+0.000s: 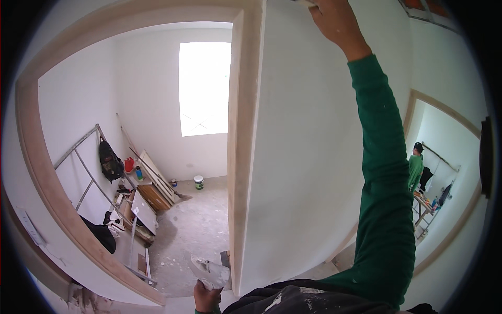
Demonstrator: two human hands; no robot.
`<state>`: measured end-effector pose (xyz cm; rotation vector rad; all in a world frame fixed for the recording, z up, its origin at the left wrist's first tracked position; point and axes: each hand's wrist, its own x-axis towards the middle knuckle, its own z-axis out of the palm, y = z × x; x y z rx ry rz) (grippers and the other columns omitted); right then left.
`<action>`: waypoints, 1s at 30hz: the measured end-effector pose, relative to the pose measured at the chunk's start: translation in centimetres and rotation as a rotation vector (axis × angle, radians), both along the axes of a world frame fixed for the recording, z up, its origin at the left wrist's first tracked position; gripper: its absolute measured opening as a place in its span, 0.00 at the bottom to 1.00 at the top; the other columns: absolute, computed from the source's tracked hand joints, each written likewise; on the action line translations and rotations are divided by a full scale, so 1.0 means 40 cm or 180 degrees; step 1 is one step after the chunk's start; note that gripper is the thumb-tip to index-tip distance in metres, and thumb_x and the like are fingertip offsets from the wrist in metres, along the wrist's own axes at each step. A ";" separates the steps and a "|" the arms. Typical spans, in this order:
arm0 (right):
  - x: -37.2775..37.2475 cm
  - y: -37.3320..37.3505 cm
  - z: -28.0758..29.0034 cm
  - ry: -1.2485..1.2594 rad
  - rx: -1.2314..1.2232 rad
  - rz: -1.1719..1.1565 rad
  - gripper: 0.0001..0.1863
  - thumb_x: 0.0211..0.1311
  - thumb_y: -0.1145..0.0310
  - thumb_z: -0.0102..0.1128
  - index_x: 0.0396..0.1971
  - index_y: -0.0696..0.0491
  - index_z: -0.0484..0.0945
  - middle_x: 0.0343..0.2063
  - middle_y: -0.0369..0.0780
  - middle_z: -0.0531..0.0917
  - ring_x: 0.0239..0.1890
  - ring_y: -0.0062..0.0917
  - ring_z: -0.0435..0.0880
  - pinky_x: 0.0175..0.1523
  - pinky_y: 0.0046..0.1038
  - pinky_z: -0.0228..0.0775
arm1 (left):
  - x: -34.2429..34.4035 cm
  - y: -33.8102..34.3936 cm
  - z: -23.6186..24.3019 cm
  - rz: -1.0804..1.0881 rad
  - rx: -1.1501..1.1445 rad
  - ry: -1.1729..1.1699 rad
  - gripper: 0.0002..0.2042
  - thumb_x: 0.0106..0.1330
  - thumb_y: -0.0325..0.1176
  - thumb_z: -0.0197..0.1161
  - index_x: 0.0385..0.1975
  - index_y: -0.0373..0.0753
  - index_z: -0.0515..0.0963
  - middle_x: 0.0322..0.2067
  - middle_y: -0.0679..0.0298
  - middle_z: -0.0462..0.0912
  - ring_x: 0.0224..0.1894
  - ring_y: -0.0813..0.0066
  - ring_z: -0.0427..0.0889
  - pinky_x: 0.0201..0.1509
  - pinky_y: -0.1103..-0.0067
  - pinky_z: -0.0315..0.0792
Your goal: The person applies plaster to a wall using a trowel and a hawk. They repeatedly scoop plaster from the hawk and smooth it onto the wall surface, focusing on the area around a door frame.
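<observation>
My right hand point(334, 23) is raised high against the white wall point(308, 131) beside the doorway, its fingers closed on a flat tool point(304, 3), likely a scraper, cut off by the top edge. The green sleeve stretches down across the wall. Low in the picture, my left hand point(207, 297) is closed around a plaster-smeared metal trowel point(208, 269), held upright just left of the wooden door frame point(236, 157).
Through the doorway are a metal scaffold frame point(76, 144), a black backpack point(110, 159), leaning boards point(157, 172), a broom, a paint bucket point(198, 182) and a window point(204, 89). In another doorway at right, a person point(415, 167) in green stands by a work stand.
</observation>
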<state>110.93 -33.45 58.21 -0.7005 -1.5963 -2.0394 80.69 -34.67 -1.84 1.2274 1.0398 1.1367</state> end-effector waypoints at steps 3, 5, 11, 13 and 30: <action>0.023 0.033 0.085 0.0386 -0.0190 -0.0188 0.21 0.52 0.85 0.53 0.45 0.52 0.83 0.47 0.40 0.82 0.54 0.38 0.73 0.61 0.40 0.63 | 0.020 -0.003 -0.023 -0.0270 -0.0071 0.0306 0.23 0.50 0.27 0.75 0.45 0.26 0.76 0.34 0.57 0.86 0.34 0.75 0.84 0.39 0.77 0.77; 0.049 0.062 0.081 0.0434 -0.0538 -0.0431 0.24 0.50 0.85 0.53 0.47 0.50 0.83 0.50 0.40 0.81 0.56 0.39 0.72 0.64 0.42 0.61 | 0.029 -0.002 -0.049 -0.0271 0.0317 0.0358 0.22 0.50 0.27 0.74 0.45 0.26 0.76 0.34 0.57 0.86 0.35 0.74 0.84 0.39 0.77 0.77; 0.230 0.036 -0.057 0.0256 -0.0664 -0.0757 0.26 0.54 0.86 0.57 0.52 0.47 0.80 0.52 0.38 0.81 0.58 0.37 0.74 0.65 0.36 0.66 | 0.043 -0.017 0.048 -0.0422 -0.0084 0.0088 0.20 0.53 0.25 0.71 0.45 0.25 0.75 0.32 0.58 0.85 0.32 0.74 0.83 0.36 0.77 0.76; 0.232 -0.006 -0.172 0.0480 -0.0889 -0.0310 0.21 0.59 0.82 0.57 0.52 0.48 0.80 0.49 0.38 0.83 0.54 0.35 0.78 0.60 0.34 0.71 | 0.043 -0.011 0.069 -0.0438 -0.0184 -0.0064 0.19 0.53 0.24 0.70 0.44 0.26 0.74 0.28 0.59 0.84 0.27 0.76 0.82 0.30 0.78 0.75; -0.051 -0.120 -1.245 0.7981 -0.4842 0.6099 0.22 0.68 0.71 0.49 0.62 0.57 0.65 0.56 0.46 0.78 0.57 0.38 0.79 0.64 0.40 0.72 | 0.151 0.067 0.178 0.0551 0.0954 0.0256 0.09 0.61 0.27 0.69 0.37 0.34 0.78 0.17 0.66 0.74 0.19 0.80 0.69 0.25 0.78 0.65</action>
